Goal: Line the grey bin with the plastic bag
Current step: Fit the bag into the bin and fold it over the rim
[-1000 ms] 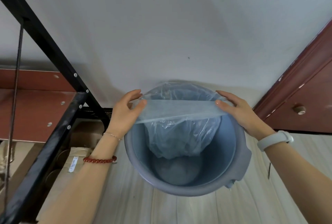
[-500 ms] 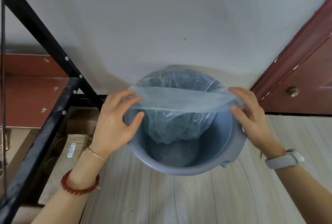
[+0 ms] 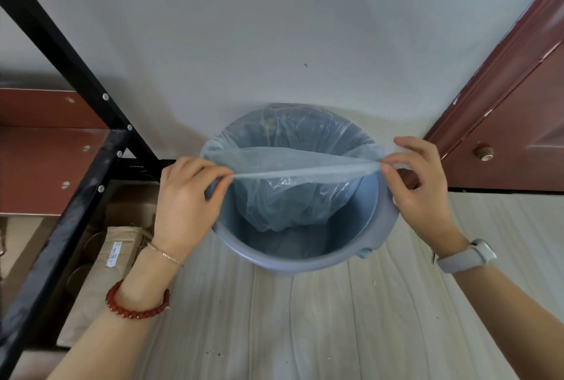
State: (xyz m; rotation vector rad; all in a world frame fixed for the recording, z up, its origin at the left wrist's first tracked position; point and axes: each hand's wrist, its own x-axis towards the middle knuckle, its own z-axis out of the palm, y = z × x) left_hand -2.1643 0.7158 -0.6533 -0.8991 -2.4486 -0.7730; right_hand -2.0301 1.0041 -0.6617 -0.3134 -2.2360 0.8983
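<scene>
the left hand (image 3: 186, 205) pinches the near edge of the plastic bag (image 3: 293, 193) between thumb and fingertips at the left side of the grey bin (image 3: 305, 254), and the right hand (image 3: 418, 184) pinches the same edge at the right side, so the film is pulled into a taut band across the middle of the opening. the far half of the bag's mouth is already draped over the far rim, while the bag's body hangs crumpled inside, above the bin's bottom. the near rim is bare of plastic. the bin stands on the pale wooden floor (image 3: 305, 318) against a white wall (image 3: 274, 28). a black metal shelf frame (image 3: 76, 166) with paper-wrapped packages (image 3: 113, 257) under it is on the left, a dark red door (image 3: 518, 135) on the right. the left wrist wears a red bead bracelet (image 3: 134, 309), the right a white watch (image 3: 467, 256)
</scene>
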